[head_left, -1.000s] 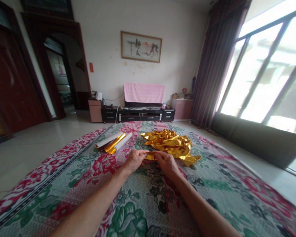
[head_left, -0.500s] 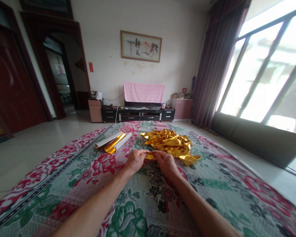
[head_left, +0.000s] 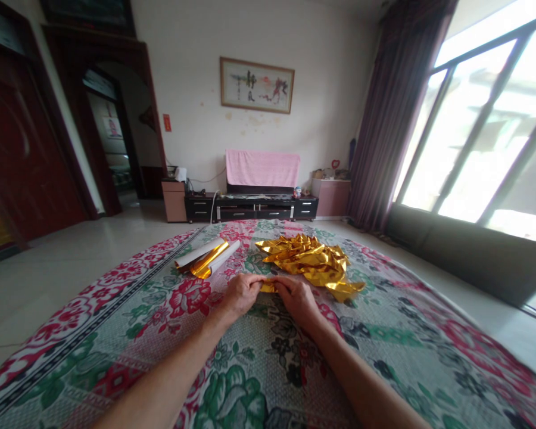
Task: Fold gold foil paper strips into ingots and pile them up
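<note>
Head view: from a distance I am seeing the left hand [head_left: 242,296] and right hand [head_left: 300,299] pinching opposite ends of a small gold strip [head_left: 268,287], which is sitting between them over the floral cloth [head_left: 183,363]. Heaped gold foil [head_left: 315,257] is lying just beyond; rolled sheets [head_left: 211,257] are resting farther left.

gold crumpled-foil heap [head_left: 315,260]: right, on the red-green floral cloth [head_left: 161,357]
gold-and-white paper roll [head_left: 202,267]: same cloth, off left
small gold foil strip [head_left: 268,287]: in front, kinda between them

Floral-covered table [head_left: 259,351], gold foil heap [head_left: 310,257], rolled sheets [head_left: 211,257]
</note>
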The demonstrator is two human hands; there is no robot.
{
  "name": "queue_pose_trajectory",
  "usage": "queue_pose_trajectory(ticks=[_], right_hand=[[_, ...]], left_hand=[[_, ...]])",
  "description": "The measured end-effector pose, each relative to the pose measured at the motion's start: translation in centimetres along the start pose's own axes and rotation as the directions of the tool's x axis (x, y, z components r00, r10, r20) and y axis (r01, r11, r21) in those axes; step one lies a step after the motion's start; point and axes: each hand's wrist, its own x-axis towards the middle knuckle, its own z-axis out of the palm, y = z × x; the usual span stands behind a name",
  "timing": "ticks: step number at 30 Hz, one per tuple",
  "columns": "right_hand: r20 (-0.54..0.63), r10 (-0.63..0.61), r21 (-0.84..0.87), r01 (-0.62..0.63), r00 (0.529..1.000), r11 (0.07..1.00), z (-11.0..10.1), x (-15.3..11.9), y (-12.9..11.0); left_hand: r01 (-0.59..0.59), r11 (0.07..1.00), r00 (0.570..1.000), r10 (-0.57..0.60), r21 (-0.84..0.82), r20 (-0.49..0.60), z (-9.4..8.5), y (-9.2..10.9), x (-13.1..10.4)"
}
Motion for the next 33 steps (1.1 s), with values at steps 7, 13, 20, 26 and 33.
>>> queue_pose_trajectory(ticks=[7,13,20,26,33], right_hand=[[0.019,-0.017,-0.131,0.020,1.000,0.991,0.2,0.0,0.4],[0.054,-0.030,-0.187,0.039,0.998,0.982,0.2,0.0,0.3],[0.070,0.022,-0.226,-0.006,0.997,0.974,0.0,-0.1,-0.2],[0.086,0.016,-0.231,0.005,0.996,0.973,0.0,-0.1,-0.2],[0.073,0.021,-0.203,-0.006,0.997,0.979,0.0,-0.1,-0.2]], left_hand=[[-0.128,0.970,0.991,0.132,0.205,-0.009,0.3,-1.1,0.0],[-0.152,0.957,0.988,0.156,0.248,0.001,0.5,-1.4,-0.2],[-0.156,0.953,0.987,0.158,0.259,0.011,0.6,-1.6,-0.1],[-0.123,0.966,0.992,0.125,0.227,0.007,0.9,-2.1,0.0],[-0.141,0.968,0.990,0.143,0.209,0.004,0.8,-1.9,0.1]])
